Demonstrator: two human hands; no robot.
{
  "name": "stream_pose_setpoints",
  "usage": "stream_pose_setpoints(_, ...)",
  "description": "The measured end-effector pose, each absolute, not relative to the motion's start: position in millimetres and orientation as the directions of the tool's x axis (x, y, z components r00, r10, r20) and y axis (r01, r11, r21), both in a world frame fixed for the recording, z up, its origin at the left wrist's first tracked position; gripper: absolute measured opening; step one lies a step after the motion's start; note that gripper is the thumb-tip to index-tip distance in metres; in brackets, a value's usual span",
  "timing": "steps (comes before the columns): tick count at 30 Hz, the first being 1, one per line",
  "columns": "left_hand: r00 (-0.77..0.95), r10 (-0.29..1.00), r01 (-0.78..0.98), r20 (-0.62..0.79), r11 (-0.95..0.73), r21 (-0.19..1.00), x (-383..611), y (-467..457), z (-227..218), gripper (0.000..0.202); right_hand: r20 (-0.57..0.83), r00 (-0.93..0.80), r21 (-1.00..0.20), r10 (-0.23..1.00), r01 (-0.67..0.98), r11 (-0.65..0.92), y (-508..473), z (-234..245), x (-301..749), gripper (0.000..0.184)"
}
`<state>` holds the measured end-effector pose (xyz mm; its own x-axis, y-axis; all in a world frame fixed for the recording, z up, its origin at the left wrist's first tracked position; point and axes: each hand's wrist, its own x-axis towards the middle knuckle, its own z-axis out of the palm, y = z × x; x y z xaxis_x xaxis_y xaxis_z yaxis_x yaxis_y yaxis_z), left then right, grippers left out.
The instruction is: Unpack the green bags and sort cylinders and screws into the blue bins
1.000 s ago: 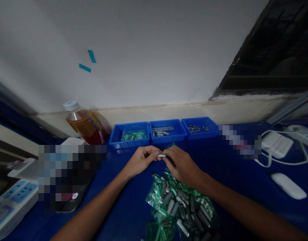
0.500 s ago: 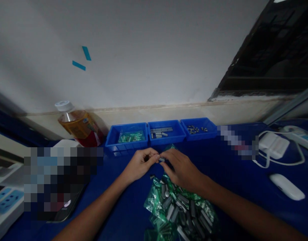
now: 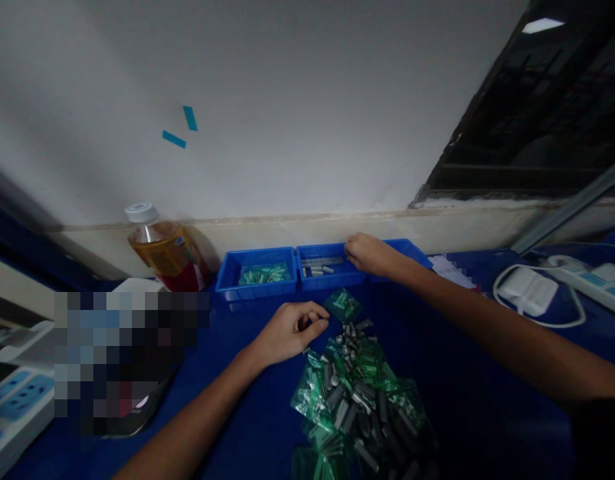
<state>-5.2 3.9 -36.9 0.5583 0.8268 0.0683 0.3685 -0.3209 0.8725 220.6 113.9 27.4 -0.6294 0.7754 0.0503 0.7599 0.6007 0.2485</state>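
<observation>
My left hand [image 3: 291, 331] rests on the blue table, fingers loosely curled, thumb and index tips slightly apart with nothing visible between them. Close to its fingertips is a small green plastic bag [image 3: 344, 304] of parts. My right hand [image 3: 371, 255] reaches over where the middle blue bin [image 3: 332, 277] meets the right blue bin [image 3: 410, 248]. Its fingers are closed and pointing down; what they hold, if anything, is hidden. Short metal cylinders [image 3: 317, 271] lie in rows in the middle bin. A pile of dark and silvery metal pieces [image 3: 365, 407] spreads over green bags [image 3: 307, 393] nearer me.
The left blue bin [image 3: 227, 283] holds green-bagged pieces. A drink bottle [image 3: 165, 250] stands at the back left, near a blurred-out phone-like object and a power strip [image 3: 22, 407]. At right lie a white charger with cable [image 3: 530, 291] and paper [image 3: 450, 270]. A wall rises behind.
My right hand has left my left hand and moved up and away to the bins. The metal cylinder held between both hands is out of sight. The view has shifted slightly.
</observation>
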Motion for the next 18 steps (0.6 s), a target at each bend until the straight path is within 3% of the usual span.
stream_pose_setpoints(11,0.593,0.797,0.418,0.114,-0.426,0.802,-5.9,3.2,-33.8,0.021,-0.123,-0.690,0.364,0.713,0.637,0.679,129.6,18.9,204.5,0.010)
stream_pose_setpoints(16,0.731,0.680,0.411,0.047,-0.495,0.766,-18.2,10.5,-21.4,0.016,-0.093,-0.701,0.337,0.707,0.646,0.684,127.0,34.5,212.6,0.013)
stream_pose_setpoints(18,0.795,0.606,0.418,-0.026,-0.517,0.747,-26.0,13.3,-14.4,0.016,-0.001,-0.699,0.303,0.715,0.681,0.667,117.0,42.3,218.0,0.018)
